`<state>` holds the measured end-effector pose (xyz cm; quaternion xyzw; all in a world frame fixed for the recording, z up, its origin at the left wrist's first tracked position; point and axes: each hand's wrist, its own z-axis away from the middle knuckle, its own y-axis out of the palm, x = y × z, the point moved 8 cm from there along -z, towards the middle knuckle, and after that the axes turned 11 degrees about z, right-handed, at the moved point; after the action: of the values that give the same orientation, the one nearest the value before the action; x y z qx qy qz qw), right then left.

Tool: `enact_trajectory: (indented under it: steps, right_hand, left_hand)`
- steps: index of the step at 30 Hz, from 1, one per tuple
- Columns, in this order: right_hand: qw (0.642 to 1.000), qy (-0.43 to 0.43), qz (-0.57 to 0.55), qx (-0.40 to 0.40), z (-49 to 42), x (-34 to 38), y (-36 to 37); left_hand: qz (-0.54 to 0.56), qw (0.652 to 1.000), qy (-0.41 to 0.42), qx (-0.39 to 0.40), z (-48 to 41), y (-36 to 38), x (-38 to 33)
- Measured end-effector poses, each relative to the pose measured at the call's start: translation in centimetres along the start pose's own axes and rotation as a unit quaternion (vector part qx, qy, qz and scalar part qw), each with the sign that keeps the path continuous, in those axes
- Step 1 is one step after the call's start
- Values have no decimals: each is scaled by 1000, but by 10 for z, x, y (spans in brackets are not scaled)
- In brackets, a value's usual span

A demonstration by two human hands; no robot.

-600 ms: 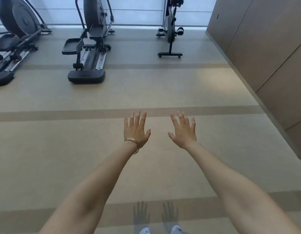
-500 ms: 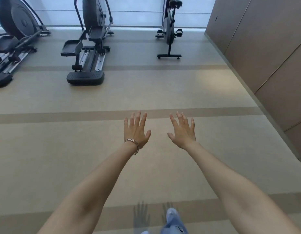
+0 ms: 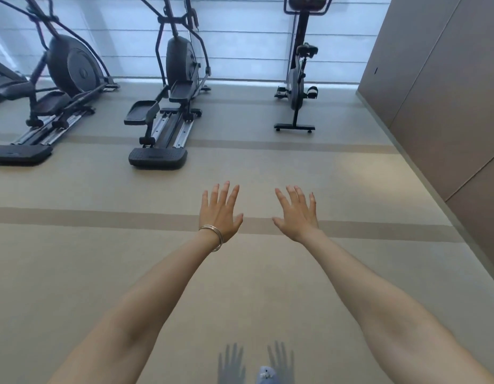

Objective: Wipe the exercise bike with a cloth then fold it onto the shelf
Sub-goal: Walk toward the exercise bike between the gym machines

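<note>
At the bottom edge of the view, the pale blue toe of a shoe (image 3: pixel 265 376) pokes into frame, flanked by two faint grey hand-shaped shadows (image 3: pixel 231 363) cast on the floor. Two bare forearms stretch forward from the lower corners and converge toward the middle. The left hand (image 3: pixel 219 214) is held out flat, palm down, its fingers spread apart and gripping nothing; a thin stack of silver bangles (image 3: pixel 214 235) circles its wrist. The right hand (image 3: pixel 297 214) sits just beside it, level with it, also splayed wide and empty. The two thumbs point toward each other with a clear gap between them.

Beneath the hands runs a smooth beige floor (image 3: pixel 88 267) crossed by darker tan stripes. To the right, a wall of flat brown panels (image 3: pixel 439 87) angles away.

Farther off, a row of machines stands before a window covered by pale blinds (image 3: pixel 240 37). The grey and black upright exercise bike (image 3: pixel 297 84) stands well apart from both hands, at the far right of the row, near the panelled wall, its black base bar resting on the floor. To its left stands a dark grey elliptical trainer (image 3: pixel 171 106) with long foot rails, and another similar black elliptical (image 3: pixel 60 87) sits further left. No cloth or shelf can be made out.
</note>
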<state>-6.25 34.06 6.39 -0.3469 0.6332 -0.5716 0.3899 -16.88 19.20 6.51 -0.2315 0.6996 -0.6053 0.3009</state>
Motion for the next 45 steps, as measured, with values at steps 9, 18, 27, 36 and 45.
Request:
enact_trajectory:
  steps: [9,18,27,36,45]
  right_hand:
    - [999,-43,-10,-14,-88,-33,-4]
    - [999,-48,7,-10,-189,-58,6]
    - [998,-29,32,-36,-345,-82,-32]
    - [997,-21,65,-46,-477,-103,-42]
    - [997,-45,53,-20,-623,-119,-8]
  left_hand:
    - [10,998,-15,-55,-89,-20,-14]
    - [4,1000,-23,-11,-189,3,1]
    - [-12,999,24,-42,-352,-29,24]
    - [-8,999,35,-40,-480,-29,50]
    - [-3,999,25,-29,-619,-17,59]
